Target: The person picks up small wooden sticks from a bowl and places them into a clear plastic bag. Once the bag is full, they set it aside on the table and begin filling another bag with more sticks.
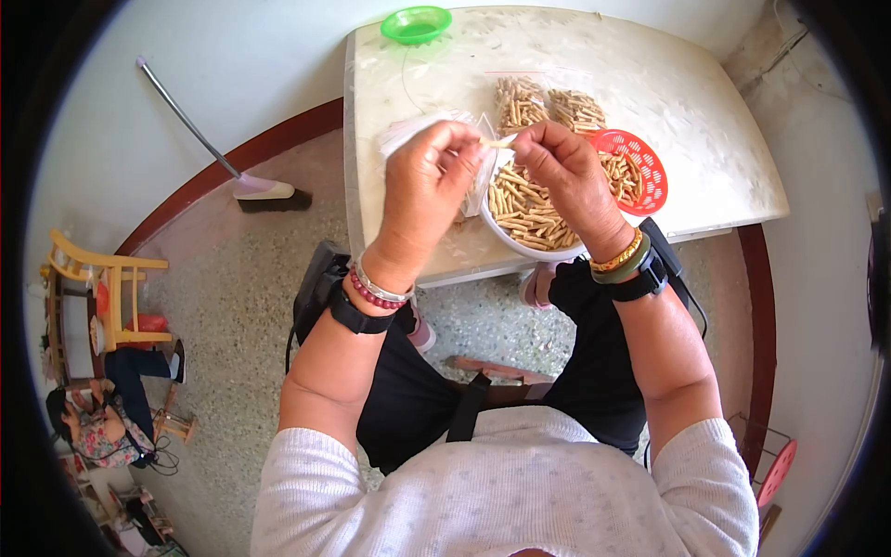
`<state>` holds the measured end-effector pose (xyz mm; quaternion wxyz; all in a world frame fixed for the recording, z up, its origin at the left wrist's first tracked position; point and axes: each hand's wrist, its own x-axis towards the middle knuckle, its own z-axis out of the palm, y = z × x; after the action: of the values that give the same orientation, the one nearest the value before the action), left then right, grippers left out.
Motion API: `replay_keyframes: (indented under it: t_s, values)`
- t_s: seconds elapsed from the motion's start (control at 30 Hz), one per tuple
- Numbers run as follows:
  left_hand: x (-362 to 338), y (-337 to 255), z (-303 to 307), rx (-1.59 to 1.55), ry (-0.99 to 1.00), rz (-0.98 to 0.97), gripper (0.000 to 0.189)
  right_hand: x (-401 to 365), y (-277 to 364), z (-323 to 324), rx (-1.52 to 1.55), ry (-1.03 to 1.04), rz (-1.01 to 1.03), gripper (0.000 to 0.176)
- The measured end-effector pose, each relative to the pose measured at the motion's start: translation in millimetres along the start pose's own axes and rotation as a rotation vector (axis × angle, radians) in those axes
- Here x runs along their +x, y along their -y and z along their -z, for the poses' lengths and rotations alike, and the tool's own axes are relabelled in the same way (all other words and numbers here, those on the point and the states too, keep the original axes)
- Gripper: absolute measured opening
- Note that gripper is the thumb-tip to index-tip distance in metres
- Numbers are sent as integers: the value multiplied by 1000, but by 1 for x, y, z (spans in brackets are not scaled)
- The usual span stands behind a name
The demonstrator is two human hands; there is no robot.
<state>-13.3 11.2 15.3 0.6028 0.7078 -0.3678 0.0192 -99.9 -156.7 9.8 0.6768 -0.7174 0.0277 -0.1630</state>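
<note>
Between my hands, above the table's front part, is one short tan stick [498,143]. My left hand [429,190] pinches its left end and my right hand [571,181] pinches the other end. Under and between the hands sits a white bowl [520,247] full of similar sticks [529,215]. To the right, partly behind my right hand, a red perforated basket [652,178] holds more sticks. Two clear bags of sticks [520,104] [576,110] lie behind the bowl. Flat clear plastic bags [401,136] are partly hidden behind my left hand.
A green bowl [416,25] is at the back left of the white table [687,84]. A broom [264,190] leans on the wall at left. Farther left are a wooden chair [116,288] and a seated person [102,427]. A red round stool [778,472] is at lower right.
</note>
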Motion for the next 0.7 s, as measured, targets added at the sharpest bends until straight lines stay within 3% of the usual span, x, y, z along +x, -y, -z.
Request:
replay_keyframes:
  t_s: [0.1, 0.17, 0.23, 0.27, 0.37, 0.43, 0.53, 0.7]
  values:
    - [13, 12, 19, 36, -63, 22, 20, 5, 0, 5, -49, -140, -34, 16]
    - [15, 19, 24, 92, -87, 22, 25, 8, -4, 10, -224, -206, 60, 17]
    - [15, 19, 24, 183, 30, 120, 36, 10, -8, 8, -214, -233, 91, 14]
    - [12, 16, 20, 264, 78, 118, 46, 9, -7, 7, -370, -247, 129, 12]
    - [1, 1, 4, 473, 166, 21, 37, 5, 2, -1, -626, -252, 230, 11]
    - [1, 10, 1, 477, 190, 64, 34, 5, 6, -6, -725, -249, 297, 12]
    - [4, 33, 1, 447, 130, 32, 30, 9, 3, -11, -791, -132, 429, 10]
    - [9, 39, 5, 222, 109, 184, 26, 16, -6, -21, -868, 4, 471, 7]
